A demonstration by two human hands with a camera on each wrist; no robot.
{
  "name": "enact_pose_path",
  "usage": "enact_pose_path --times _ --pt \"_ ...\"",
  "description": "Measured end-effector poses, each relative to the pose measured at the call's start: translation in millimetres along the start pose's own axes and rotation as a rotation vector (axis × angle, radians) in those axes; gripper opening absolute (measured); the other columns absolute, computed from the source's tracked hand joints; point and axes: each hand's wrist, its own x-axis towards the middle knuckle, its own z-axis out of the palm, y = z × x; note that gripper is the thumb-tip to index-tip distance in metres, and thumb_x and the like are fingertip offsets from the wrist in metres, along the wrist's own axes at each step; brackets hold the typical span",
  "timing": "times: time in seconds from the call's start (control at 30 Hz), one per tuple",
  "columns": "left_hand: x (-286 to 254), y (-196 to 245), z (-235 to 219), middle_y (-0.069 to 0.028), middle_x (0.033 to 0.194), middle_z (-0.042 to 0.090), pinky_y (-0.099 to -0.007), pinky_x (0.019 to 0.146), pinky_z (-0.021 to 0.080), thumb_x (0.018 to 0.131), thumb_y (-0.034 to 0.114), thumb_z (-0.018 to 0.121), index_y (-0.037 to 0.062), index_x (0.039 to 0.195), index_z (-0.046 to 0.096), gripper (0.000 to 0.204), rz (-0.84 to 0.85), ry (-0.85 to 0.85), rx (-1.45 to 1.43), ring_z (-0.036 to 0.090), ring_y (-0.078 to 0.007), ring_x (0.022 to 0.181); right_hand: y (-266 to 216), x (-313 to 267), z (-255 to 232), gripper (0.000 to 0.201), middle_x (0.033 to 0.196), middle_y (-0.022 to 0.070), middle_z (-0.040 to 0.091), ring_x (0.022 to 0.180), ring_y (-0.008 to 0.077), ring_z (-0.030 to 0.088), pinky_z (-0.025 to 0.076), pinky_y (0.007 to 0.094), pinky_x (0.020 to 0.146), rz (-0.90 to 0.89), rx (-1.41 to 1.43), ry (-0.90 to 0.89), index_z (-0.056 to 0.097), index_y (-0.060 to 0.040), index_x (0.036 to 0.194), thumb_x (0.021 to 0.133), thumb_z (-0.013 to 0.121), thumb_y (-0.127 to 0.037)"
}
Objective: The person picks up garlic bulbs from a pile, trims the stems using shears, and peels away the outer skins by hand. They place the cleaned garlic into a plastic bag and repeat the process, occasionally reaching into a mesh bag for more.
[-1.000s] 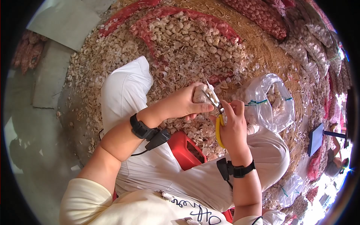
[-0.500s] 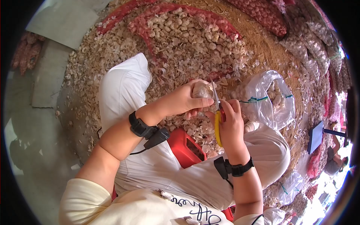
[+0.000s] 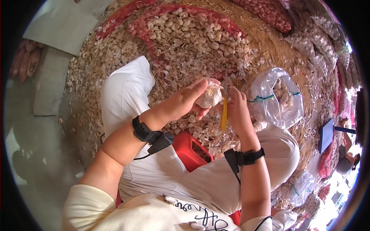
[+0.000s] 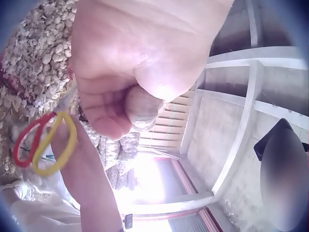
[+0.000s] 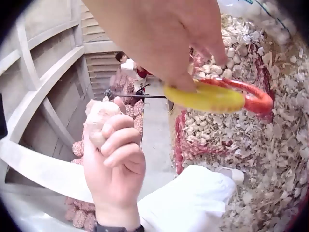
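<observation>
Left hand (image 3: 181, 103) clamped round garlic bulb (image 3: 210, 96); right hand (image 3: 238, 113) clamped on scissors (image 3: 224, 115). Blades (image 4: 66, 100) best kept clear of left fingertips (image 4: 114, 130), bulb seated firmly against palm.

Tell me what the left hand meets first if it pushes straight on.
Going by the head view, the left hand and its garlic bulb would likely meet the scissors first, though depth is unclear.
</observation>
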Motion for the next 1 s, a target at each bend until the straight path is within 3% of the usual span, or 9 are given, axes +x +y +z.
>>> enact_pose_path --times 0.07,0.23,0.3,0.43,0.5,0.7,0.87,0.93,1.0 --pt "-1 2 2 -0.0042 0.087 0.055 -0.0261 0.058 0.048 0.097 0.058 0.032 0.0059 0.139 0.035 0.067 0.031 -0.008 0.030 0.054 -0.0110 0.069 28 13 15 0.071 0.124 0.0214 0.049 0.089 0.0326 0.063 0.054 0.0395 0.072 -0.020 0.107 0.008 0.037 0.0005 0.137 0.082 0.074 -0.027" --pt "2 -7 2 -0.0033 0.092 0.056 -0.0255 0.060 0.048 0.098 0.048 0.045 0.0061 0.141 0.033 0.061 0.191 -0.003 0.147 0.053 -0.0096 0.069 -16 18 -4 0.059 0.120 0.0165 0.056 0.085 0.0211 0.063 0.054 0.0326 0.072 0.016 0.525 0.043 0.039 0.0006 0.138 0.091 0.065 -0.023" --pt "-1 -2 5 -0.0035 0.098 0.057 -0.0242 0.065 0.049 0.095 0.043 0.054 0.0067 0.142 0.031 0.063 0.163 0.069 0.243 0.055 -0.0095 0.073 -47 10 -19 0.049 0.108 0.0106 0.060 0.080 0.0142 0.061 0.053 0.0277 0.069 0.220 1.057 -0.245 0.042 0.0028 0.136 0.096 0.059 -0.020" --pt "0 -8 6 -0.0069 0.104 0.060 -0.0263 0.073 0.050 0.095 0.042 0.055 0.0066 0.143 0.028 0.066 0.197 0.133 0.429 0.059 -0.0129 0.081 -57 -5 -11 0.047 0.104 0.0084 0.061 0.080 0.0121 0.061 0.053 0.0252 0.066 0.092 0.985 -0.272 0.042 0.0055 0.134 0.096 0.057 -0.019" --pt "0 -9 5 -0.0112 0.113 0.061 -0.0298 0.083 0.049 0.095 0.040 0.056 0.0059 0.143 0.030 0.064 0.219 0.158 0.696 0.061 -0.0174 0.094 -59 -7 -13 0.048 0.105 0.0089 0.061 0.081 0.0127 0.061 0.053 0.0256 0.066 0.099 0.985 -0.251 0.041 0.0053 0.135 0.096 0.057 -0.018" --pt "0 -2 9 -0.0144 0.123 0.059 -0.0337 0.090 0.048 0.096 0.036 0.055 0.0055 0.142 0.036 0.058 0.226 0.157 0.712 0.060 -0.0214 0.110 -63 -11 -17 0.048 0.108 0.0109 0.060 0.083 0.0152 0.063 0.055 0.0276 0.068 0.134 1.127 -0.227 0.038 0.0046 0.136 0.097 0.055 -0.017" --pt "4 -5 11 -0.0133 0.121 0.060 -0.0323 0.089 0.048 0.096 0.035 0.056 0.0075 0.140 0.041 0.055 0.394 0.170 0.689 0.061 -0.0200 0.108 -58 -12 -21 0.046 0.110 0.0111 0.059 0.083 0.0164 0.063 0.056 0.0283 0.069 0.195 1.278 -0.197 0.038 0.0019 0.136 0.097 0.054 -0.016" --pt "3 4 16 -0.0121 0.117 0.062 -0.0309 0.086 0.049 0.095 0.035 0.058 0.0083 0.139 0.043 0.054 0.485 0.172 0.671 0.062 -0.0182 0.103 -60 -11 -21 0.045 0.110 0.0104 0.059 0.083 0.0163 0.063 0.056 0.0284 0.070 0.096 1.113 -0.138 0.038 0.0004 0.137 0.098 0.053 -0.015" --pt "-7 19 19 -0.0086 0.103 0.062 -0.0275 0.080 0.050 0.091 0.029 0.065 0.0095 0.135 0.049 0.051 0.156 0.170 0.774 0.061 -0.0144 0.092 -64 -10 -21 0.045 0.107 0.0099 0.059 0.082 0.0155 0.063 0.055 0.0279 0.069 0.092 1.104 -0.070 0.037 0.0010 0.137 0.097 0.053 -0.013"
